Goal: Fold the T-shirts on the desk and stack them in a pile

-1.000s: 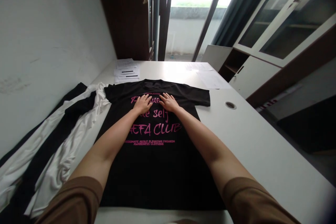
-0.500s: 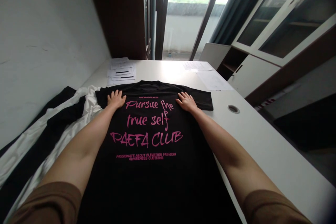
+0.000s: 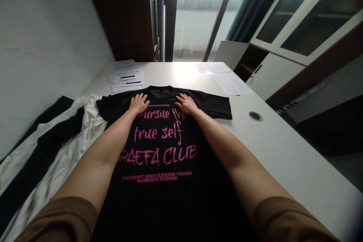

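In the head view, the left hand [image 3: 138, 104] and right hand [image 3: 187, 103] have drawn closer together over the chest of the black T-shirt [image 3: 170, 208], suggesting the fabric is being smoothed inward. The shirt lies spread on the white counter [image 3: 286, 151], beside other garments [image 3: 56, 136]. Both arms [image 3: 113, 143] stretch forward, palms down; fingers [image 3: 143, 97] extended, grasping nothing.

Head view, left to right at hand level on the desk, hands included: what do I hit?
Heaped black and white cloth garments → bare left hand → bare right hand → black cotton-like T-shirt's short sleeve → round, grey-rimmed desk hole.
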Demonstrator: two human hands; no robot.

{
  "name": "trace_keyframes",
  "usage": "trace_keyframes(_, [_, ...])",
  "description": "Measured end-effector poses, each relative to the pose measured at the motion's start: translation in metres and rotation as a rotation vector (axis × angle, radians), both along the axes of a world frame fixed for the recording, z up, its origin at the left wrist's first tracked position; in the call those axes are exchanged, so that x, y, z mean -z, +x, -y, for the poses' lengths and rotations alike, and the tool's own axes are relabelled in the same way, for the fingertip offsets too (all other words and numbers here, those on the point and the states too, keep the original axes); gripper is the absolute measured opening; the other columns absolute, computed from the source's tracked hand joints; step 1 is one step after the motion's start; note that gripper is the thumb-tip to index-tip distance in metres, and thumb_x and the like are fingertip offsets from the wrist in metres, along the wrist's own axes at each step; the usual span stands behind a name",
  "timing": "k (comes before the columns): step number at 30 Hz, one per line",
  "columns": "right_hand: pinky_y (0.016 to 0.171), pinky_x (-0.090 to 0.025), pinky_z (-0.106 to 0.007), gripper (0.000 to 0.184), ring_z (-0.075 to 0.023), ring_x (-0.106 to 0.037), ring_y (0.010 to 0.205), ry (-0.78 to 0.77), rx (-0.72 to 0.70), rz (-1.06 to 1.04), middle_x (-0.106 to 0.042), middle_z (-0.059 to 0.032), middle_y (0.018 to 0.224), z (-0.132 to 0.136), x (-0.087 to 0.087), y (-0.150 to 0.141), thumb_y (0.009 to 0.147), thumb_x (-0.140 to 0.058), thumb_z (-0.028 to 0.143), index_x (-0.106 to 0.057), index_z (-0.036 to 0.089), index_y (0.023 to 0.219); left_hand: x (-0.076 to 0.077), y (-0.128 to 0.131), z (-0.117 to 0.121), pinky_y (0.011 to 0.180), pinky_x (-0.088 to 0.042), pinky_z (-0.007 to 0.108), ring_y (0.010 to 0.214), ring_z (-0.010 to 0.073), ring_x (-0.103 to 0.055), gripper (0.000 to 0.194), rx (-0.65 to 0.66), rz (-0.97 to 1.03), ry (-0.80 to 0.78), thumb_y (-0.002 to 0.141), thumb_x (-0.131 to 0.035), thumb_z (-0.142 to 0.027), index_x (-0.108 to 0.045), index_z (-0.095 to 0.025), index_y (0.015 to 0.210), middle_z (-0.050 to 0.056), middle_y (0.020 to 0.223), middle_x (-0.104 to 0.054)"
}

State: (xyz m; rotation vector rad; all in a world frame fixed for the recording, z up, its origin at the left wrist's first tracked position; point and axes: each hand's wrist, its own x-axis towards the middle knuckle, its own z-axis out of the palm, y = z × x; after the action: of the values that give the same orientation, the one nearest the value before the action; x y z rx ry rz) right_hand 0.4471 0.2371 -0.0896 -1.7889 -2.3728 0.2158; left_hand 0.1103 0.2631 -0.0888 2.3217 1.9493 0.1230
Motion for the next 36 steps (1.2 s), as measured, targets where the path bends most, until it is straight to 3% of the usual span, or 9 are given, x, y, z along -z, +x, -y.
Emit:
trace_keyframes(6, [0.126,-0.018,-0.047,0.064,-0.0286,-0.021,0.156,0.021,0.121,-0.013,-0.026,-0.007,0.167,-0.015,0.007,0.041,0.105,-0.036,0.058,-0.04,0.024,0.159,0.003,-0.031,-0.012,0.124,-0.015,0.056,0.155,0.0322,-0.019,0.068,-0.106,0.011,0.041,0.104,-0.025,-0.057,-0.033,-0.02,0.161,0.01,0.17,-0.021])
trace_keyframes(12, [0.124,-0.025,-0.044,0.056,-0.028,-0.036,0.149,0.153,0.169,-0.02,-0.042,-0.0102,0.16,-0.004,0.006,0.043,0.105,-0.041,0.05,-0.054,0.019,0.15,-0.002,-0.033,-0.003,0.124,-0.015,0.056,0.153,0.032,-0.022,0.061,-0.129,0.038,0.105,0.105,-0.031,-0.051,-0.043,-0.017,0.155,0.011,0.166,-0.032])
trace_keyframes(16, [0.118,-0.034,-0.039,0.045,-0.0256,-0.05,0.137,0.242,0.209,-0.035,-0.056,-0.0106,0.148,0.007,-0.002,0.04,0.104,-0.043,0.038,-0.065,0.017,0.137,-0.015,-0.025,0.017,0.127,-0.009,0.053,0.153,0.0298,-0.02,0.049,-0.055,0.043,0.31,0.104,-0.035,-0.039,-0.064,-0.014,0.134,0.01,0.161,-0.041])
trace_keyframes(19, [0.116,-0.037,-0.038,0.041,-0.025,-0.052,0.135,0.234,0.232,-0.038,-0.059,-0.0101,0.145,0.011,-0.008,0.038,0.103,-0.045,0.036,-0.067,0.018,0.133,-0.021,-0.012,0.033,0.126,-0.015,0.05,0.147,0.0277,-0.033,0.044,0.076,0.044,0.333,0.102,-0.037,-0.032,-0.069,-0.014,0.126,0.01,0.155,-0.049])
trace_keyframes(22, [0.115,-0.038,-0.037,0.04,-0.0247,-0.053,0.134,0.234,0.244,-0.038,-0.06,-0.0098,0.144,0.013,-0.011,0.036,0.103,-0.046,0.035,-0.068,0.018,0.132,-0.019,0.01,0.05,0.124,-0.022,0.05,0.144,0.0291,-0.039,0.044,0.122,0.038,0.299,0.102,-0.04,-0.035,-0.068,-0.016,0.13,0.011,0.152,-0.053])
trace_keyframes(28, [0.111,-0.042,-0.037,0.039,-0.0256,-0.056,0.13,0.241,0.26,-0.04,-0.062,-0.0104,0.14,0.015,-0.011,0.034,0.102,-0.045,0.033,-0.069,0.018,0.129,-0.004,0.05,0.09,0.123,-0.026,0.053,0.15,0.0316,-0.033,0.06,0.199,0.057,0.191,0.102,-0.042,-0.054,-0.05,-0.02,0.151,0.011,0.161,-0.042])
trace_keyframes(32, [0.115,-0.039,-0.037,0.041,-0.0249,-0.052,0.135,0.205,0.203,-0.057,-0.057,-0.0096,0.147,0.013,-0.009,0.043,0.102,-0.047,0.036,-0.066,0.019,0.135,-0.006,0.043,0.114,0.124,-0.026,0.052,0.152,0.0298,-0.032,0.059,0.2,0.115,0.172,0.103,-0.038,-0.056,-0.051,-0.022,0.15,0.01,0.163,-0.04])
trace_keyframes(36, [0.12,-0.032,-0.037,0.045,-0.0233,-0.044,0.142,0.168,0.101,-0.086,-0.053,-0.0066,0.151,0.015,-0.004,0.08,0.1,-0.051,0.041,-0.062,0.022,0.14,-0.016,0.03,0.136,0.125,-0.026,0.047,0.15,0.0257,-0.035,0.053,0.274,0.141,0.158,0.104,-0.041,-0.051,-0.056,-0.023,0.146,0.007,0.159,-0.046])
